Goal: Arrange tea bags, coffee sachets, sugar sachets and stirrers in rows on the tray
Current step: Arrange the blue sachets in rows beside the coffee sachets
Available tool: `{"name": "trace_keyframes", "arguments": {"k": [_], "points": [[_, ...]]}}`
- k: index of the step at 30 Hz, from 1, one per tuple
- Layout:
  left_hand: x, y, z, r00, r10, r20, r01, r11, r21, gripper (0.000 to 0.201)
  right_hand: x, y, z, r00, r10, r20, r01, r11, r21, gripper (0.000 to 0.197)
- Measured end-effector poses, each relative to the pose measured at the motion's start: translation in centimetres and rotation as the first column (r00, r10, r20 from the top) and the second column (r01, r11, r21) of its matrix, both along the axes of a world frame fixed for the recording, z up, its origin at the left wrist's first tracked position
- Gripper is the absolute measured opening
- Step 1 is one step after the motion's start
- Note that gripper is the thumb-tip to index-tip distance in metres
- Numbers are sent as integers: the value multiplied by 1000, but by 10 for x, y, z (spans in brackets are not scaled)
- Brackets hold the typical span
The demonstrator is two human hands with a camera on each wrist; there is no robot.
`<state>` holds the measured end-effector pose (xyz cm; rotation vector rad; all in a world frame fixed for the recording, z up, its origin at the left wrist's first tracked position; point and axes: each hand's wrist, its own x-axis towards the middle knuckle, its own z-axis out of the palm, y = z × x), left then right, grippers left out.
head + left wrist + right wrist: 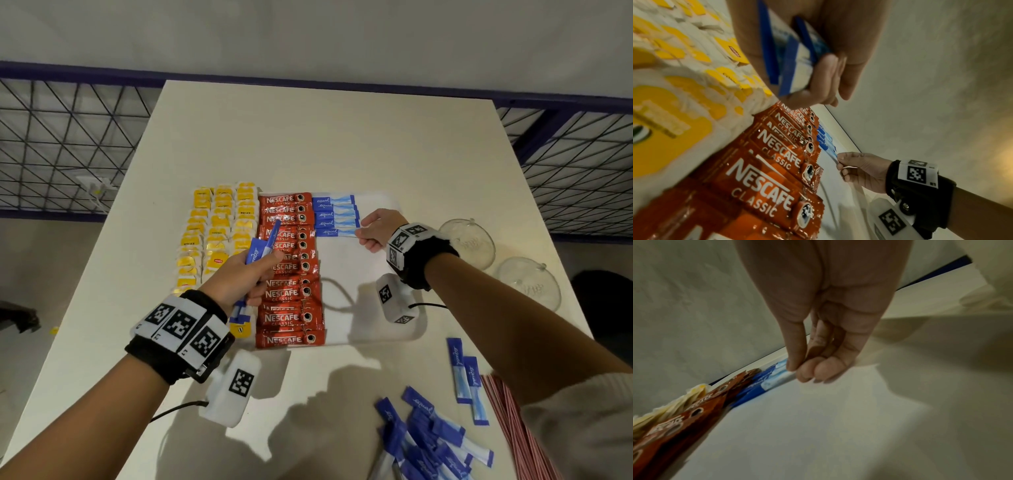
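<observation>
A blue sugar sachet goes down as the fifth in a row on the white tray, its pale end pinched between thumb and fingertips of the right hand, near the tray's far right corner. It lies just beside the column of red coffee sachets, which runs along the tray's middle, with yellow tea bags filling the left edge. The left hand hovers over the coffee, its grip curled round a small bundle of spare sugar sachets.

To land this one well, the blue end likely needs to butt against the coffee column and sit parallel to the four beyond it, overlapping evenly, before the pinch lets go. More loose sachets and red-striped stirrers wait at the tabletop's near right corner; two glass lids sit by its right edge.
</observation>
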<state>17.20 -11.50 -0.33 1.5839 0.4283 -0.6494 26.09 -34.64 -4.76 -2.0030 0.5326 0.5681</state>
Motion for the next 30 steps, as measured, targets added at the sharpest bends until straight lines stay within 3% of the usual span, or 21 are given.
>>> {"name": "trace_keyframes", "arguments": {"k": [15,20,23,26,30], "points": [[-2,0,1,999,-49,-13,49,999,-15,23,4,0,-8,999,-12,40,14,999,-40,23],[-1,-4,5,996,-77,-45,76,997,-35,11,1,0,4,998,-17,58,18,1000,-20,24],[-1,-9,6,989,-139,-44,137,989,-56,16,-9,7,24,994,90,54,-95,992,81,21],[-4,-18,8,979,-201,-14,200,978,-61,21,-27,19,44,971,236,44,-239,935,261,15],[-11,-34,14,964,-264,22,264,964,-24,21,-48,28,54,924,374,73,-377,868,323,7]]}}
